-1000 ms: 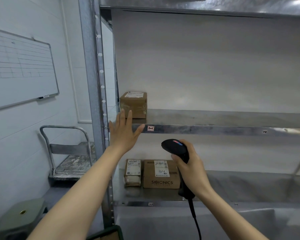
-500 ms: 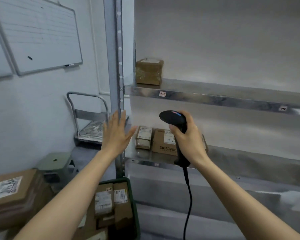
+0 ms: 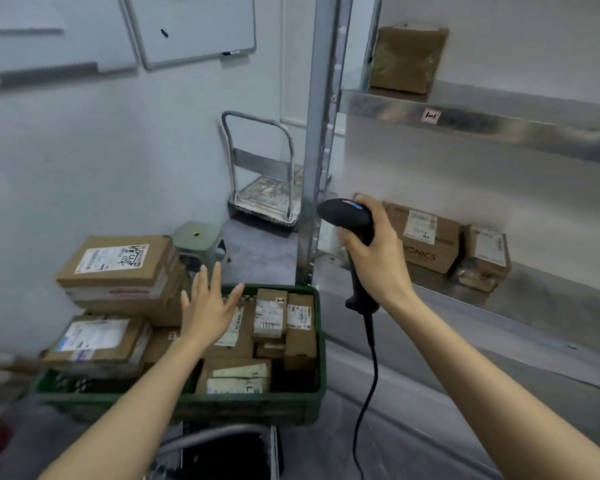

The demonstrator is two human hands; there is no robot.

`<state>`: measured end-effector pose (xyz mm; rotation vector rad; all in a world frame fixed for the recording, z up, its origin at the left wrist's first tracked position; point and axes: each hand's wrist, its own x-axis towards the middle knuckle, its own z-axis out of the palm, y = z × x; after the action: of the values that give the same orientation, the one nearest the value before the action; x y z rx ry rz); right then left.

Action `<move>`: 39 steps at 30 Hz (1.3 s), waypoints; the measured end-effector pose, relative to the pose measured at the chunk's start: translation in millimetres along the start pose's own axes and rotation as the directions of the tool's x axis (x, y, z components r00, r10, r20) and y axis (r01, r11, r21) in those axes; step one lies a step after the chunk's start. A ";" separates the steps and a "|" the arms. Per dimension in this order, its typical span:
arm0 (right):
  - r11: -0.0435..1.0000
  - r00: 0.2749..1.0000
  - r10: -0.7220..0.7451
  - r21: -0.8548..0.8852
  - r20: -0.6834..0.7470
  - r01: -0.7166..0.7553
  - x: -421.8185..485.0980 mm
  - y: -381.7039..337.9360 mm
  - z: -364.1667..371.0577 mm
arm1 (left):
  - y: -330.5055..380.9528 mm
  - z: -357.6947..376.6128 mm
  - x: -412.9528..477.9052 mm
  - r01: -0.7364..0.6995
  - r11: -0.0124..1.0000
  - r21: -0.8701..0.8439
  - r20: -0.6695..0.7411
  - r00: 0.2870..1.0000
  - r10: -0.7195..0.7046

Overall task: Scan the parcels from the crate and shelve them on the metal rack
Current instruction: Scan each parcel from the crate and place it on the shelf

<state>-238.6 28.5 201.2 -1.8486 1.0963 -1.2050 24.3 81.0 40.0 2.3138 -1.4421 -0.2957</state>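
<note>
Pick pending: left hand (image 3: 208, 306) above green crate (image 3: 257, 408), no parcel taken yet; barcode scanner (image 3: 347, 216) in right hand (image 3: 378, 261).
Risks: cartons (image 3: 118, 268) piled at the crate's left may slide if bumped; parcels (image 3: 270, 313) stand packed tight, so lifting one may drag a neighbour; the hanging scanner cable (image 3: 371, 368) could snag the crate corner. Pose: left arm reaches forward, palm down, grip spread, holding nothing, over the crate's left half. Right arm raised, grip wrapped round the scanner handle, before the metal rack (image 3: 321, 133), where shelved parcels (image 3: 426, 237) sit.
</note>
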 end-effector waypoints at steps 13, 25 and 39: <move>0.992 0.988 0.121 -0.028 0.098 -0.119 12.7 52.9 63.7 | -34.7 65.6 13.3 0.180 0.915 -0.362 0.240 0.966 -0.096; 0.957 0.957 0.284 -0.077 0.056 -0.279 17.5 129.3 101.7 | -44.2 155.3 57.8 0.212 0.871 -0.443 0.400 0.916 -0.020; 0.911 0.911 0.408 -0.095 0.055 -0.402 12.0 185.3 120.7 | -42.5 206.9 77.6 0.277 0.765 -0.581 0.466 0.884 0.034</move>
<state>-176.7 -51.3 4.1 -1.6005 1.4202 -0.8527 15.0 -17.1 -162.3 1.8189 -1.1088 -1.2390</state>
